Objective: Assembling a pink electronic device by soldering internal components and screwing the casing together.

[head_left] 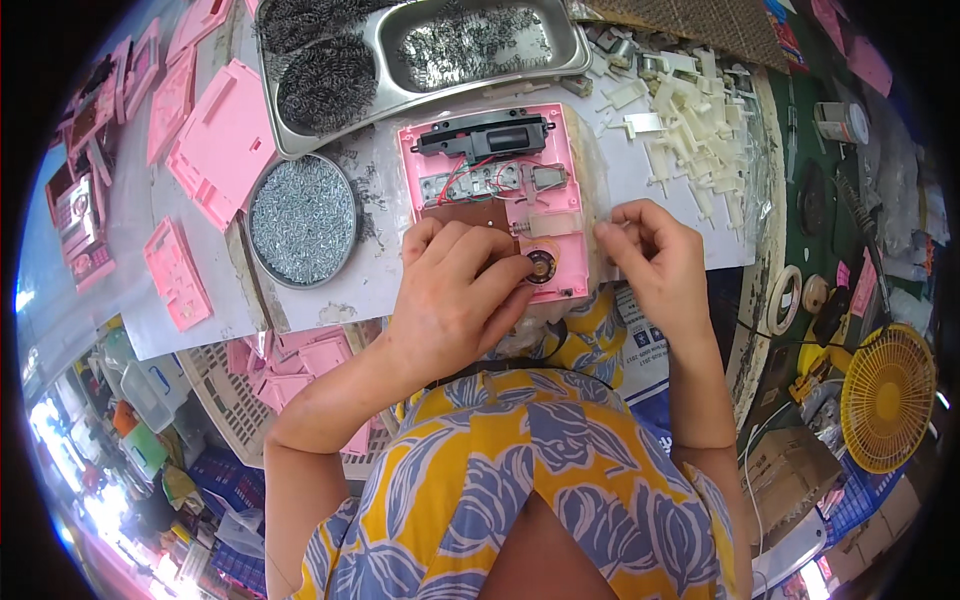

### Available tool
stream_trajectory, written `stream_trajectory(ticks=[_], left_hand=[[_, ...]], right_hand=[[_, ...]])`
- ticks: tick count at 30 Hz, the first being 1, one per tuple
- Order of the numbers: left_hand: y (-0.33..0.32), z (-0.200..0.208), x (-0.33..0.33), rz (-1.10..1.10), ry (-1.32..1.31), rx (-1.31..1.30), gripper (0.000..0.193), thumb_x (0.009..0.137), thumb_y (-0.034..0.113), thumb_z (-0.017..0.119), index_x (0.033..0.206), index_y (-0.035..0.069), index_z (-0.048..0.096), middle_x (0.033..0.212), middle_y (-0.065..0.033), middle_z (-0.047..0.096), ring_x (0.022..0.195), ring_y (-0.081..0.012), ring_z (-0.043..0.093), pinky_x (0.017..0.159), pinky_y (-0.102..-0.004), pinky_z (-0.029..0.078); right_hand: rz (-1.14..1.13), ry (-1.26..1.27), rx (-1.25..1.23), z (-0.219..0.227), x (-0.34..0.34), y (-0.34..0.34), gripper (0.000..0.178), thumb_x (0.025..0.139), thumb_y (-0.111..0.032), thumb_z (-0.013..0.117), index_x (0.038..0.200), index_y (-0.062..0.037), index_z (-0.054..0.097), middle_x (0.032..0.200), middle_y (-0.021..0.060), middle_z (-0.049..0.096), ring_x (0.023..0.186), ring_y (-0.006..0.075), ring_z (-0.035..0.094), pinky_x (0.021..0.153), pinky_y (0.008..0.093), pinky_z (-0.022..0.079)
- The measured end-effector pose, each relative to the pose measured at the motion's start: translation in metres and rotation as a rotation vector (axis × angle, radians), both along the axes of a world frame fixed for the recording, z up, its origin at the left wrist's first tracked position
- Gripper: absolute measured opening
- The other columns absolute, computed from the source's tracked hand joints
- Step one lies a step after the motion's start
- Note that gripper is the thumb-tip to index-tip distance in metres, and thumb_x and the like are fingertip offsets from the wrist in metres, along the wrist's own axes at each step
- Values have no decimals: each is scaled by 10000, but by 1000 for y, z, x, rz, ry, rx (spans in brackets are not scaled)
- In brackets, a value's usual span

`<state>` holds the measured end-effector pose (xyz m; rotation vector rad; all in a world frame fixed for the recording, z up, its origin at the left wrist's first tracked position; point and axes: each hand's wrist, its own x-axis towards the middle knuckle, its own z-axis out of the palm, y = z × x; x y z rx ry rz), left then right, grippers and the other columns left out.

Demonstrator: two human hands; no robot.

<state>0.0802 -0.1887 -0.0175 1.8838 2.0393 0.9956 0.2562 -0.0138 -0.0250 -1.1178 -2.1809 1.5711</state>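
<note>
Two hands are at the pink case (548, 204), mid-frame. The left hand (455, 278) covers its lower left, fingertips at a dark disc (541, 266); the right hand (660, 258) is by its right edge (I cannot tell whether either grip is closed on anything). Screws (304, 222) lie left of centre, white parts (700, 130) upper right.
</note>
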Motion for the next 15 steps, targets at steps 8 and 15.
stream_trajectory(ticks=[8, 15], left_hand=[[-2, -6, 0, 12, -12, 19, 321, 706, 99, 829, 999, 117, 701, 956, -41, 609, 837, -238, 579, 788, -415, 369], [-2, -6, 0, 15, -11, 22, 322, 705, 101, 831, 999, 121, 701, 953, -42, 606, 836, -239, 580, 778, -419, 367]], right_hand=[[78, -153, 142, 14, -12, 16, 188, 908, -162, 677, 858, 18, 678, 603, 126, 637, 501, 230, 616, 513, 351, 446], [393, -338, 578, 11, -24, 30, 132, 909, -141, 656, 853, -22, 660, 653, 126, 670, 571, 275, 672, 558, 365, 510]])
